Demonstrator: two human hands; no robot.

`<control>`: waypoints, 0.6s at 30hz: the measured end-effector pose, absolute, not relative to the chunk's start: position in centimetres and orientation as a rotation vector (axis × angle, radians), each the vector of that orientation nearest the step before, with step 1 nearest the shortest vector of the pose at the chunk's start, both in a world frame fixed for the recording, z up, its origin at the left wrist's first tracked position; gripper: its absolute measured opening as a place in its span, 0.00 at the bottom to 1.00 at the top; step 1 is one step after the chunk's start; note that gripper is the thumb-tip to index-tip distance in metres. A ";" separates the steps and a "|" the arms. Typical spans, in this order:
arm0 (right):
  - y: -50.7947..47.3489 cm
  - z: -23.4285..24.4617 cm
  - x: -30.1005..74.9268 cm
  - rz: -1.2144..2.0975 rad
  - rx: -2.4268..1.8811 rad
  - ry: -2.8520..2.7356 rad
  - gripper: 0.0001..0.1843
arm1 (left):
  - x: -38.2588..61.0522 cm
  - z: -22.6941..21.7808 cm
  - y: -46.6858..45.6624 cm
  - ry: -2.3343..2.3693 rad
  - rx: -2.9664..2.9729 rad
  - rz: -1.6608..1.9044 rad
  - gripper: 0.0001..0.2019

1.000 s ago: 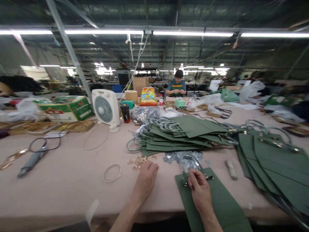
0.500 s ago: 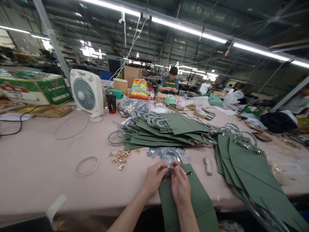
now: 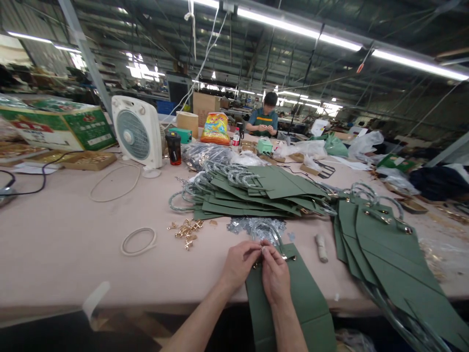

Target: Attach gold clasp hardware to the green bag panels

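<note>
A green bag panel (image 3: 306, 298) with a plastic-wrapped handle (image 3: 278, 234) hangs partly over the table's front edge. Over its top edge, my left hand (image 3: 238, 264) pinches with thumb and fingers, close to the gold-coloured fittings. My right hand (image 3: 276, 276) lies on the panel, its fingers curled and their tips meeting those of the left. Whatever sits between the fingertips is too small to make out. Just beyond the hands are flat silver metal pieces (image 3: 238, 226). To the left lies a small heap of gold-coloured hardware (image 3: 188, 230).
Stacked green panels (image 3: 252, 205) with wrapped handles lie behind the hands; more panels (image 3: 395, 249) overhang the edge at right. A pale roll (image 3: 321, 248), a tape ring (image 3: 138, 241), a fan (image 3: 135, 129) and a tumbler (image 3: 173, 147) are on the table. A person (image 3: 263, 120) sits opposite.
The head view has shifted slightly, so the table appears a little higher and further right. My fingertips have drawn closer together at the panel's top edge.
</note>
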State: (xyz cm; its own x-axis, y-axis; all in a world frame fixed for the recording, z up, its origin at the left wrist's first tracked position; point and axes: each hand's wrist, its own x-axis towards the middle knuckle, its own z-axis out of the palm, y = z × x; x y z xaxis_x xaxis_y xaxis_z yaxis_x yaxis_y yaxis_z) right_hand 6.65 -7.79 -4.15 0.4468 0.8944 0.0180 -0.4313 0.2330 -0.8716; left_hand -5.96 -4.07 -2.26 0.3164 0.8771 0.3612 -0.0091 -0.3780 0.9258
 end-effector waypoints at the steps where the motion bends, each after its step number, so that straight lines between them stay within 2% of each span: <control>1: -7.8 -4.2 6.6 0.985 -0.940 -0.597 0.13 | -6.0 -2.2 -4.1 0.798 1.666 1.204 0.09; 18: -7.6 -4.5 6.0 0.899 -1.024 -0.694 0.14 | -6.0 -2.1 -4.3 0.861 1.728 1.301 0.09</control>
State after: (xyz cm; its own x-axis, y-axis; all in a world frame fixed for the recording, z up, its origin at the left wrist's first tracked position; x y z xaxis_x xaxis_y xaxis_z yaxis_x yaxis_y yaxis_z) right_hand 6.04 -7.58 -4.55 0.4716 0.8785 0.0765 -0.2959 0.2393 -0.9247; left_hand -5.98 -4.30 -2.15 0.2427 0.8693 0.4307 0.0574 -0.4561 0.8881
